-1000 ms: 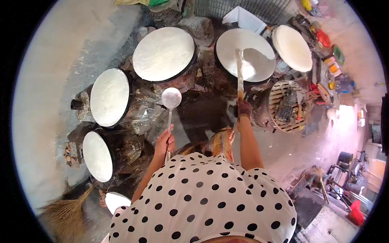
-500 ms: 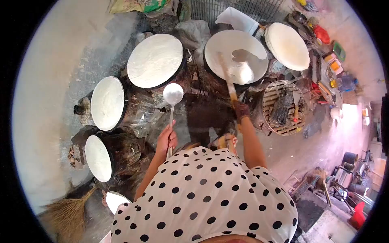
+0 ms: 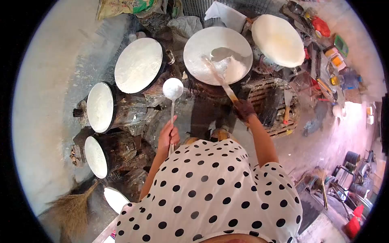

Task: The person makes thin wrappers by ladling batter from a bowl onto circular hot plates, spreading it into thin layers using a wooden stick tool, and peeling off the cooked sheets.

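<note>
My left hand (image 3: 168, 135) is closed around the handle of a long metal ladle (image 3: 173, 89), held upright, with white stuff in its bowl. My right hand (image 3: 244, 110), in a dark glove, grips a long flat wooden stick (image 3: 221, 79). Its far end rests on or just over the white layer in the round pan (image 3: 192, 67) in front of me. A bare grey patch (image 3: 221, 52) shows in that pan, beside a brighter white heap (image 3: 235, 69). Whether the stick touches the layer is hard to tell.
Several more round pans with white contents curve around my left, the nearest of them large (image 3: 138, 67). A stack of pale round sheets (image 3: 277, 40) stands at back right. Below it a slatted round stand (image 3: 279, 128) bears a scraper (image 3: 287, 107). A straw broom (image 3: 73, 206) lies lower left.
My view has shifted, so the pans sit further left. The stick has swung in the middle pan and lies at a new slant. The ladle stays in my left hand.
</note>
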A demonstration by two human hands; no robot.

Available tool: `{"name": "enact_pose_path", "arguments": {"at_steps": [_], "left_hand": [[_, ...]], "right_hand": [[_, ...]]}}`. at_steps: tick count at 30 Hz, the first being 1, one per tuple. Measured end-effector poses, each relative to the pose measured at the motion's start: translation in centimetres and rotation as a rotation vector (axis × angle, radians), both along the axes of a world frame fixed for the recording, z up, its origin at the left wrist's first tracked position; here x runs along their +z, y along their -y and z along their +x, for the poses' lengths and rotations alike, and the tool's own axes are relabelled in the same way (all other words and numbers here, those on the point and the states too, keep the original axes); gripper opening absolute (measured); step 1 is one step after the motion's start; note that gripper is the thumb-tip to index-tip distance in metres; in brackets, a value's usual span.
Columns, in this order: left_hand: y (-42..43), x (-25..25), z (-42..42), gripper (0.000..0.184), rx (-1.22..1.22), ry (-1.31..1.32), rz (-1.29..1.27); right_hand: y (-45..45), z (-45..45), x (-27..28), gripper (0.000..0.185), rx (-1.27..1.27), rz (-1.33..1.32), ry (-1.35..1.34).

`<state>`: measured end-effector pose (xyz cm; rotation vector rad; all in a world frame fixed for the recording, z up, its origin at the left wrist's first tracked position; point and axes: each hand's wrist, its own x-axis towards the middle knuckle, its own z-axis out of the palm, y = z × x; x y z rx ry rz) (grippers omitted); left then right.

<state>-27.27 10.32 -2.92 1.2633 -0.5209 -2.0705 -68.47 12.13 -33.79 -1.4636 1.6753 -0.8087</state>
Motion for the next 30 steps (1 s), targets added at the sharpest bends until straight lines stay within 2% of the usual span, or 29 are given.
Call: {"name": "enact_pose_path", "arguments": {"at_steps": [2, 3, 5, 6, 8, 9, 10, 12, 14, 17, 19, 20, 22, 23, 24, 26, 27, 28, 30], "left_hand": [[-0.6, -0.3, -0.8, 0.04, 0.031, -0.034, -0.004], [-0.7, -0.1, -1.4, 0.04, 0.032, -0.032, 0.001], [-0.8, 0.5, -3.0, 0.04, 0.087, 0.004, 0.072], [-0.8, 0.4, -3.5, 0.04, 0.09, 0.001, 0.074], [-1.0, 0.4, -4.2, 0.041, 0.06, 0.022, 0.054], [-1.2, 0.1, -4.2, 0.041, 0.067, 0.03, 0.057], [-1.4, -0.5, -4.1, 0.04, 0.05, 0.0, 0.028], [-1.7, -0.6, -4.1, 0.04, 0.031, -0.032, -0.007], [-2.1, 0.0, -4.4, 0.04, 0.001, 0.042, -0.094], [-2.4, 0.7, -4.9, 0.041, 0.07, 0.032, -0.05], [-2.1, 0.4, -4.7, 0.042, 0.062, 0.017, -0.036], [-2.1, 0.3, -4.6, 0.043, 0.067, -0.001, -0.015], [-2.1, 0.3, -4.4, 0.043, 0.058, 0.01, -0.044], [-2.1, 0.2, -4.3, 0.043, 0.054, 0.018, -0.067], [-2.1, 0.4, -4.1, 0.043, 0.058, 0.014, -0.072], [-2.1, 0.6, -3.7, 0.043, 0.045, -0.005, -0.119], [-2.1, 0.4, -3.4, 0.043, 0.052, -0.011, -0.127], [-2.4, 0.0, -2.9, 0.043, 0.061, -0.01, -0.127], [-2.4, -0.6, -2.4, 0.043, 0.06, -0.008, -0.125]], "right_hand": [[0.9, -2.4, 9.4, 0.038, 0.066, 0.318, -0.703], [1.5, -3.6, 11.9, 0.038, 0.068, 0.322, -0.702], [3.0, -6.5, 14.4, 0.037, -0.282, 0.382, -0.162], [4.0, -6.7, 15.8, 0.037, -0.279, 0.383, -0.166], [5.9, -5.4, 17.4, 0.042, -0.437, 0.473, 0.087], [5.4, -5.7, 14.4, 0.042, -0.428, 0.478, 0.092], [4.2, -6.4, 8.7, 0.038, -0.043, -0.014, -0.143], [3.8, -5.1, 11.0, 0.035, 0.254, 0.435, -0.324], [4.6, -7.6, 16.2, 0.034, 0.155, 0.459, -0.29], [4.8, -9.3, 19.5, 0.031, -0.043, 0.536, -0.193], [8.5, -10.7, 20.4, 0.032, -0.426, 0.574, 0.31], [10.5, -10.6, 19.7, 0.03, -0.446, 0.547, 0.347], [12.3, -10.7, 13.5, 0.028, -0.213, 0.385, 0.181], [12.4, -10.9, 9.2, 0.028, 0.001, 0.156, -0.025], [11.3, -10.5, 6.2, 0.029, 0.106, -0.098, -0.191], [6.9, -5.4, 10.3, 0.042, -0.087, -0.298, -0.231], [5.0, -2.3, 15.2, 0.045, -0.337, -0.259, -0.118], [5.8, -0.2, 16.8, 0.045, -0.333, -0.262, -0.119], [6.9, 3.8, 19.1, 0.042, -0.42, -0.043, -0.057]]}}
